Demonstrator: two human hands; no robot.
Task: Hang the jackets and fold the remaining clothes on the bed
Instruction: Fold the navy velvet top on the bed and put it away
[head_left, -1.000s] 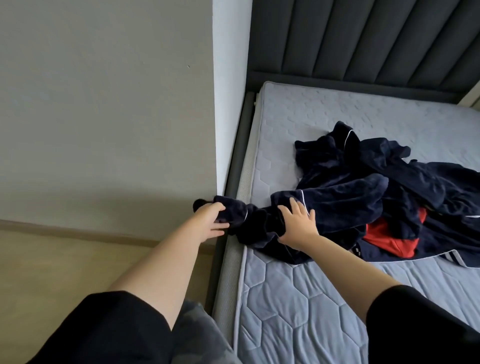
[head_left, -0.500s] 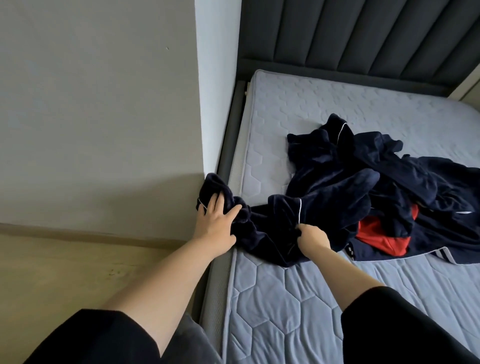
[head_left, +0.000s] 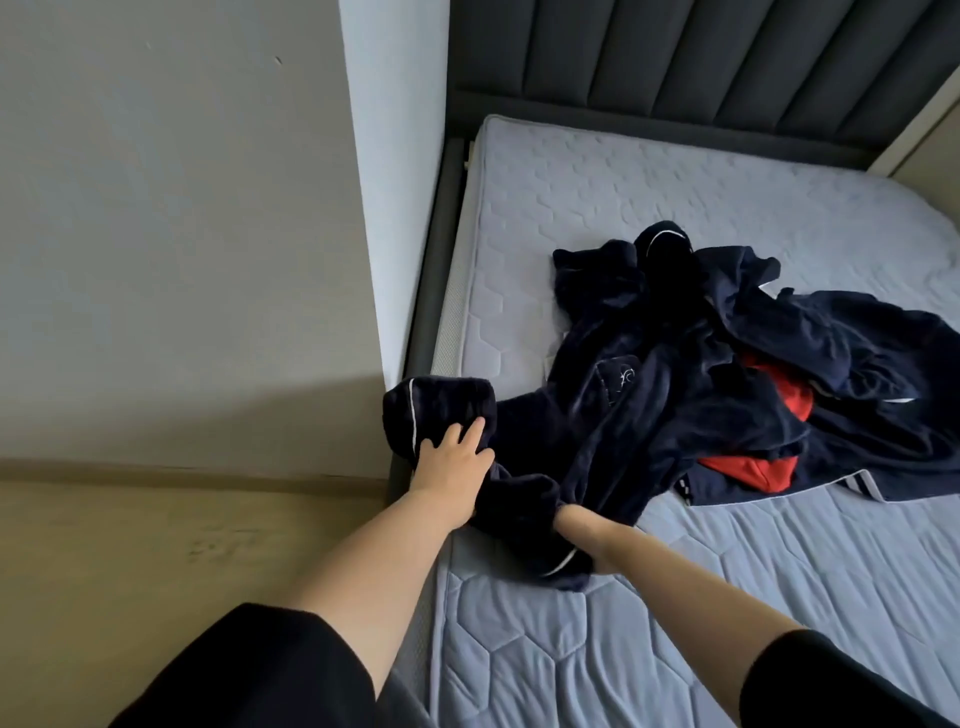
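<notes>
Soft, dimmish daylight for us here. We see a shadow wedge on the wall (head_left: 234, 410) just left of where our left hand (head_left: 451, 464) grips; navy clothes (head_left: 654, 410) right of the grip go near-black, and far edges bow.

We find no words, numbers or brand names that we can read anywhere in view. The only mark we see is a small pale embroidered emblem (head_left: 623, 375) on the dark navy fleece garment (head_left: 675, 426), stitched in thin light thread inside what looks like a pocket outline. It shows a curved line with a few tiny specks beside it, and we cannot tell whether it holds any letters
</notes>
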